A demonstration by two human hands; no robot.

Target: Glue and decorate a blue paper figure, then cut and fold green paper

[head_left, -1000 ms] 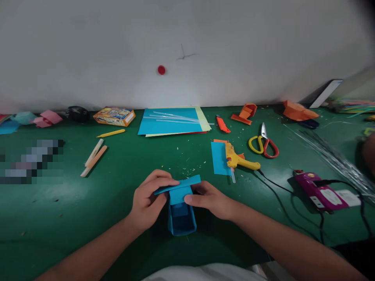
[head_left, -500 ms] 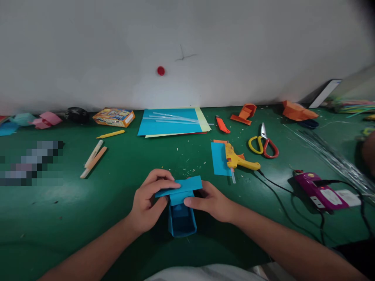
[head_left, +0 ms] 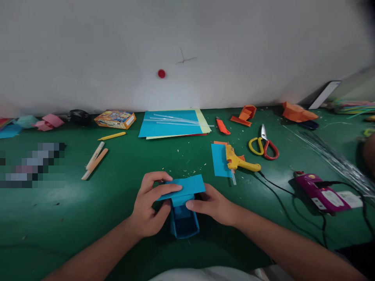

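Observation:
Between my hands, close to my body, is a blue paper box (head_left: 185, 225) with an open cavity facing me. A flat blue paper strip (head_left: 190, 185) lies across its far end. My left hand (head_left: 152, 207) holds the strip, index finger stretched along its top and thumb underneath beside the box. My right hand (head_left: 215, 206) grips the box's right side, its thumb on the blue flap below the strip; its other fingers are partly hidden behind. Off to the right, a yellow glue gun (head_left: 240, 162) rests on a small blue paper piece (head_left: 219, 160).
Scissors (head_left: 265, 144), an orange cutter knife (head_left: 223, 126) and a folded orange paper piece (head_left: 246, 115) lie at the right. A purple power strip (head_left: 320, 193) with black cables sits farther right. Stacked coloured sheets (head_left: 172, 127), markers (head_left: 95, 160) and a small printed box (head_left: 115, 118) are farther back.
The blue strip now lies flatter, showing more of its top face, and its right end reaches slightly farther right. Both hands keep their hold; the view has shifted slightly.

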